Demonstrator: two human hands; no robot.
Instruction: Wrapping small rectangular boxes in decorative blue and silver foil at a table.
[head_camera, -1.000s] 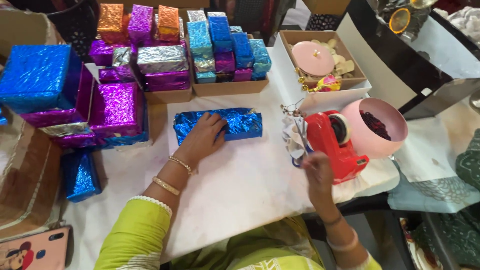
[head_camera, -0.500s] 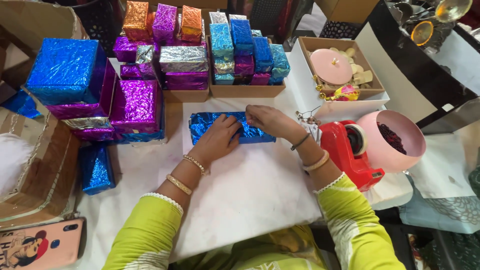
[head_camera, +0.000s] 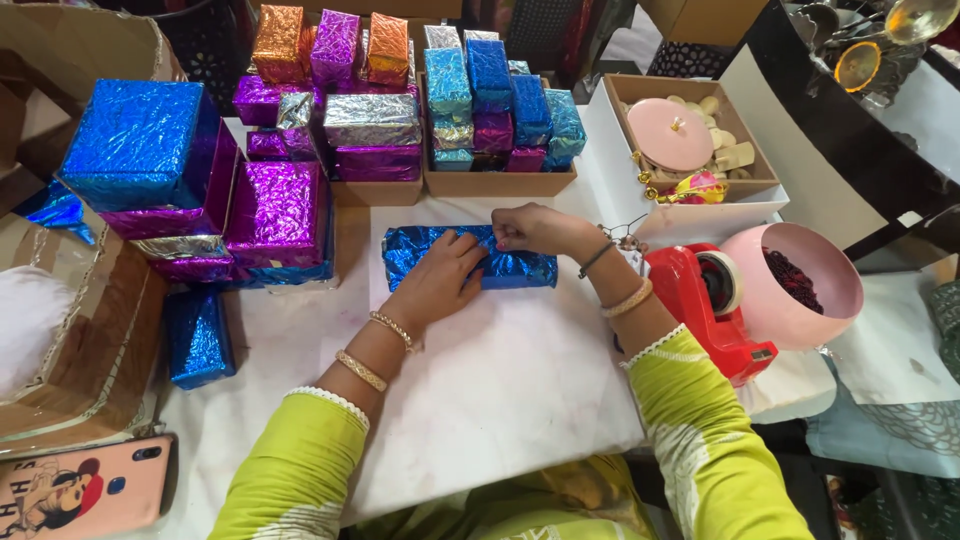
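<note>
Crinkled metallic blue foil on the long parcel (head_camera: 470, 258) under the left hand (head_camera: 437, 283) and right hand (head_camera: 530, 229). Lime-green sleeves (head_camera: 700, 440) with white cuffs and pale blotches; gold bangles (head_camera: 362, 370) at the left wrist. White counter (head_camera: 500, 390). Glossy red on the tape dispenser (head_camera: 715, 310), with a cream roll inside. Pale pink bowl (head_camera: 800, 290) with dark maroon contents. Foil boxes in blue, purple, silver and orange among the stacked parcels (head_camera: 370, 120). Large shiny blue box (head_camera: 140, 145) above a magenta one. Plain brown cardboard tray (head_camera: 745, 150) with a pink round lid inside. Salmon-pink phone case (head_camera: 80, 490) with a cartoon print.
</note>
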